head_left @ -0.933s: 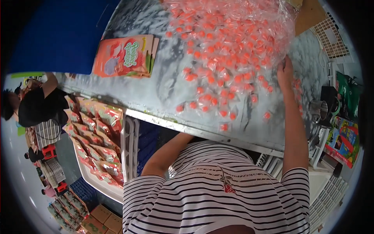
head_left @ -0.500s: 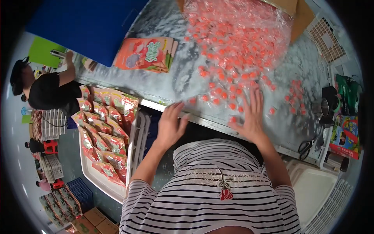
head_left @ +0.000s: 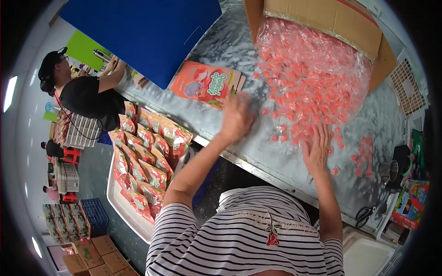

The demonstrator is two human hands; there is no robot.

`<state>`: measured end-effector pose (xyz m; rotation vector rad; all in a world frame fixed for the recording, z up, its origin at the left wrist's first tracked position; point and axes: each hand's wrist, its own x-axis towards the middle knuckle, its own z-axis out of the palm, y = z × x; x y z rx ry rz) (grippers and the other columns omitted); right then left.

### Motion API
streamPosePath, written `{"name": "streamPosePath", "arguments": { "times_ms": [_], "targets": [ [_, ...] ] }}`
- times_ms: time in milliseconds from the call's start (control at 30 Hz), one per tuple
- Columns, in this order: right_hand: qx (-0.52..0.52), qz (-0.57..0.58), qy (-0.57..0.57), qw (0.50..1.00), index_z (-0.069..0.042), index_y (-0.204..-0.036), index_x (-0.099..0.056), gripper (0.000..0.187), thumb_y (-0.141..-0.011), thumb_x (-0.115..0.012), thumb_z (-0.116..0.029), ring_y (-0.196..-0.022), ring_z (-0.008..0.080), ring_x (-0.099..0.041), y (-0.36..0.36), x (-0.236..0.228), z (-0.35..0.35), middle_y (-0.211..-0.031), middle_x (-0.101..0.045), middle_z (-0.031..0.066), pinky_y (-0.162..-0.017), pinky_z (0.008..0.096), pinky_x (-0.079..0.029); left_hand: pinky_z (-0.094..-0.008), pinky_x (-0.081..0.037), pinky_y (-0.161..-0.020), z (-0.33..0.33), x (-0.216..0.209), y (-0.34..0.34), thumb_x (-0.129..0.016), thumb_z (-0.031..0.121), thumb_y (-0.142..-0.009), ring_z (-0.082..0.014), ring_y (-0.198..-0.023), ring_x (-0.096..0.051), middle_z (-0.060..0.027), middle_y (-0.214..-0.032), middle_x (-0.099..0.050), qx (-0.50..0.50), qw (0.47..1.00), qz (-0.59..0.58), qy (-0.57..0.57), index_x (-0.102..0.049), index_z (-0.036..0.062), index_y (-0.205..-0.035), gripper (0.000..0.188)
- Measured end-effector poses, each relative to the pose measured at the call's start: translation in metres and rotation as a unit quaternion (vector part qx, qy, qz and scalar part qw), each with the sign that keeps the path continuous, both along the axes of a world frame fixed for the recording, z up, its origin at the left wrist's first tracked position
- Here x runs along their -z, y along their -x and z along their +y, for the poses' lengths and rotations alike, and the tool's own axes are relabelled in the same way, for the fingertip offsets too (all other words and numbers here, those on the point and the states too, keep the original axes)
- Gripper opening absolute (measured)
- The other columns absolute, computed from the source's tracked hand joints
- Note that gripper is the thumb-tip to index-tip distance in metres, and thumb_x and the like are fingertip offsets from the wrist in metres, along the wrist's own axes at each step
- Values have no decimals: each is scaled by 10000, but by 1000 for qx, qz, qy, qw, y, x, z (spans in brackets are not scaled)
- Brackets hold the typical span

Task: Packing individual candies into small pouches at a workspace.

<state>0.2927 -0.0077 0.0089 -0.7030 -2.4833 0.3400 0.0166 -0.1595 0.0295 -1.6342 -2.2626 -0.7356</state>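
My left hand (head_left: 238,118), smeared by motion, is over the table beside a stack of flat red printed pouches (head_left: 200,83); its fingertips are at the stack's near right corner, and whether they touch it is unclear. My right hand (head_left: 316,151) lies with fingers stretched out at the near edge of a heap of red balls in clear wrappers (head_left: 306,87). No object shows in its grasp. The heap spills from a cardboard box (head_left: 322,20) lying on its side. A smaller group of wrapped red balls (head_left: 363,156) sits to the right.
Left of me, a white tray (head_left: 112,193) holds several upright filled pouches (head_left: 145,161). A large blue panel (head_left: 142,37) covers the table's far left. Scissors (head_left: 365,215) lie near the right edge, below a metal cup (head_left: 392,170). A person in black (head_left: 87,96) works at left.
My left hand has gone from the table's front edge forward to the pouch stack. My right hand has moved slightly, against the heap. My view has shifted, showing more of the box.
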Motion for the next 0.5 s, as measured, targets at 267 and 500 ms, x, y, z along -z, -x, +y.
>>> {"name": "streamPosePath", "arguments": {
  "times_ms": [267, 500],
  "targets": [
    [18, -22, 47, 998, 29, -1328, -430, 545, -890, -598, -249, -1357, 397, -287, 4, -3, 2, -1467, -334, 199, -1125, 477, -250, -499, -450, -885, -7, 25, 94, -602, 309, -857, -399, -1057, -520, -214, -1215, -522, -178, 962, 79, 191, -566, -6, -1113, 407],
    [57, -9, 3, 998, 40, -1195, -535, 420, -893, -575, -249, -1301, 414, -364, -7, 2, 6, -1372, -434, 229, -1096, 506, -290, -447, -493, -692, 22, 14, 82, -566, 331, -894, -309, -815, -619, -157, -905, -626, -80, 970, 129, 193, -608, 42, -1000, 310]
  ]
}}
